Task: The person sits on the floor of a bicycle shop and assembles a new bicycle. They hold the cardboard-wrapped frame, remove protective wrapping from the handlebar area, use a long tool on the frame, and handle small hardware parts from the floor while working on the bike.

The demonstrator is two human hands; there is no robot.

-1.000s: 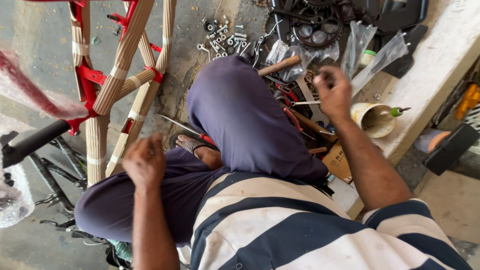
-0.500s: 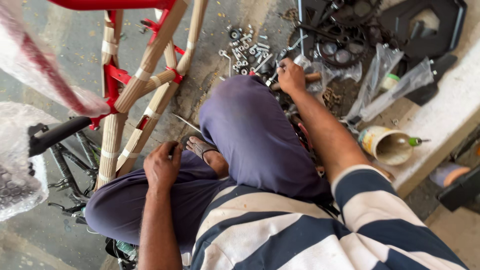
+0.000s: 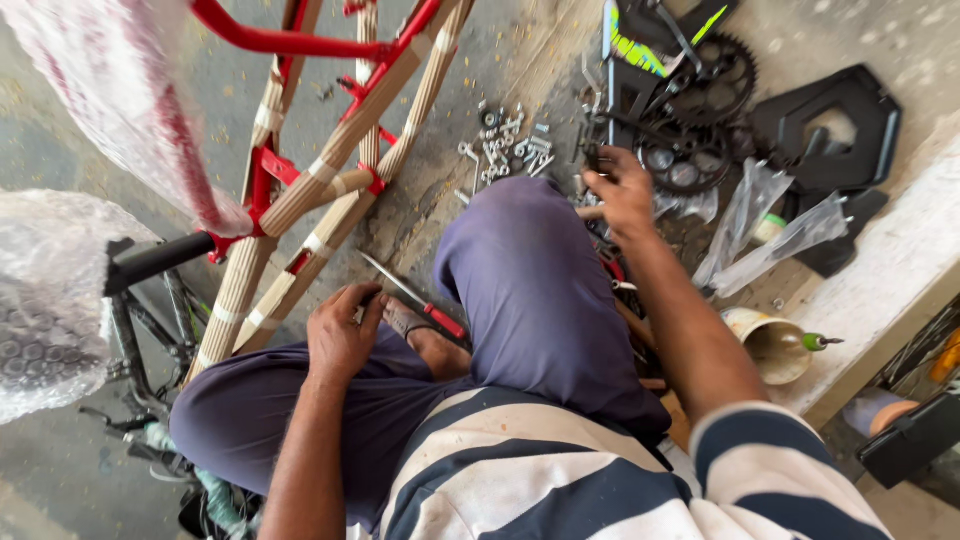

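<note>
Head view, looking down on a seated person in a striped shirt and purple trousers on a concrete floor. The right hand [image 3: 622, 195] reaches forward past the raised knee, fingers curled about a small dark part [image 3: 592, 158]; the grip is closed, but the part's shape is too small and shadowed to identify. Just left of that hand lies a scatter of bolts and nuts [image 3: 508, 145] on the floor. Beyond the hand sit black chainrings [image 3: 712, 75] and other dark bicycle parts, overlapping so that their outlines merge. Clear plastic bags [image 3: 752, 225] lie to the right of the hand, their contents hard to make out.

The left hand [image 3: 340, 330] rests on the left thigh, fingers bent downward; whether it holds anything cannot be told, as the fingertips are hidden against the trouser cloth. Just beside it a red-handled screwdriver [image 3: 420, 297] lies across the sandalled foot [image 3: 420, 335], its handle partly covered by the knee.

A red bicycle frame [image 3: 300, 175], its tubes wrapped in corrugated cardboard, stands at upper left and is cut off by the top edge. Bubble wrap [image 3: 50, 300] fills the left edge, blurred. An open tin [image 3: 775, 345] rests by the right forearm on a pale ledge [image 3: 880, 280].
</note>
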